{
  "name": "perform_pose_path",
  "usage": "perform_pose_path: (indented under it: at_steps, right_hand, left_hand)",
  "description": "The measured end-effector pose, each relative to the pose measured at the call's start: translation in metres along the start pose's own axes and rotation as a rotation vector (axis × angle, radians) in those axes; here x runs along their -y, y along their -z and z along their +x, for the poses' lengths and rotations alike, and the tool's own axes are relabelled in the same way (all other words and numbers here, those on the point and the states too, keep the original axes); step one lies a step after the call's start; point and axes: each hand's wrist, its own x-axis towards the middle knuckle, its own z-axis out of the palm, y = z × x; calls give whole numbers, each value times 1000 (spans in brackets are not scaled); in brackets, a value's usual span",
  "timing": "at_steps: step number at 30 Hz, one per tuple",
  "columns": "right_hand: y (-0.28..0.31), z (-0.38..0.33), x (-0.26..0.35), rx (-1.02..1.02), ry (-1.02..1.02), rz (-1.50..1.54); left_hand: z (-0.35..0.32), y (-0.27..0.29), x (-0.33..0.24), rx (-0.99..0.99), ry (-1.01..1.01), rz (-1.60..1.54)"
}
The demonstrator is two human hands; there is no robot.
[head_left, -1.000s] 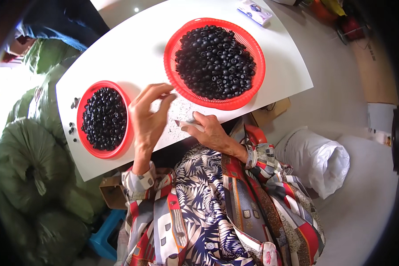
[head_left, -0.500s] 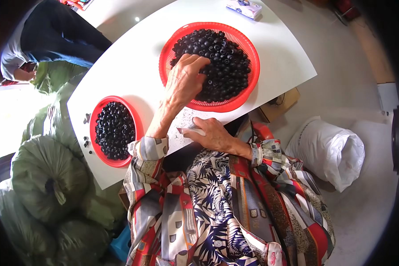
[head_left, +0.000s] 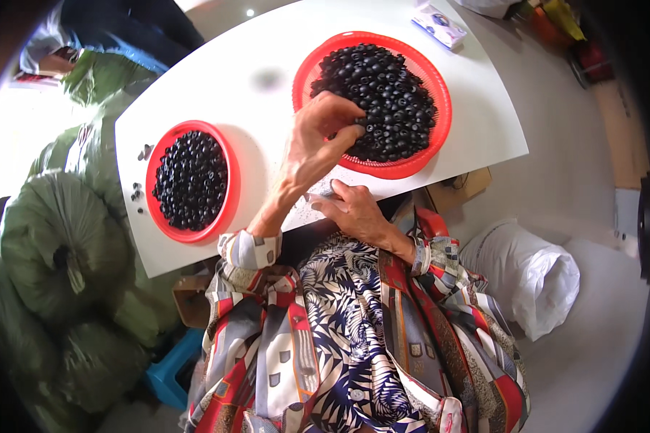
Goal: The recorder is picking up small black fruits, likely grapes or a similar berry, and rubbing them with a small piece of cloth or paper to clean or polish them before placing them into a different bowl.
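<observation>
A large red plastic basket holds a heap of small black rounded pieces, some with a hole through them. My left hand reaches over its near-left rim, thumb and forefinger pinched at one of the black pieces at the heap's edge. Just below the basket, at the table's front edge, my right hand is closed around a slim pale thing, mostly hidden by the fingers. To the left stands a smaller red basin, filled with shiny black ring-like pieces.
Both containers stand on a white table. Several loose bits lie left of the basin; a tissue pack is at the far right. Green sacks crowd the left floor, near another person's dark-clothed leg. A white sack stands right.
My left hand has turned and drawn its thumb and forefinger together at the heap. The pale tool in my right hand shows less. The whole view has shifted.
</observation>
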Motion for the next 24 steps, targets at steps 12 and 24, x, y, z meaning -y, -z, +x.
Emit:
perform_pose_path:
  at_steps: [12,24]
  right_hand:
    - [-6,-2,1,-38,-16,62]
    - [-7,0,-1,-31,-80,69]
  left_hand:
    - [-118,30,22,-180,267,-1111]
    - [-143,34,27,-265,184,-1141]
